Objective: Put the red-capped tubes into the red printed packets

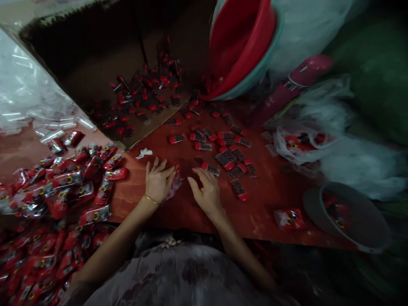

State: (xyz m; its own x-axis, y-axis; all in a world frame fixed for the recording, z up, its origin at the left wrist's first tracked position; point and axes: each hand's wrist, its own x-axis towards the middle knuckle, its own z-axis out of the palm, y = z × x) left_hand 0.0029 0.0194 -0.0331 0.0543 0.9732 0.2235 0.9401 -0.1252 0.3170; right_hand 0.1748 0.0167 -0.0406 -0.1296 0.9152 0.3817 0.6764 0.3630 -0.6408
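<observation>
Currently | left hand [158,182]: fingers spread on clear-red packet [175,182] | right: half-open

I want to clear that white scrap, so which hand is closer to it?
Left. The left hand is just nearside and slightly right of the white scrap; the right hand is farther right.

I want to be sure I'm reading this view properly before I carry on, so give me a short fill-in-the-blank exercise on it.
1. The left hand has its fingers on a crinkled packet, and the gold-coloured bracelet circles the ____ wrist.
2. The open box beyond the hands is made of ____.
3. The pale blue-green basin has a ____ basin nested inside it.

Missing words: left; cardboard; red.
</observation>
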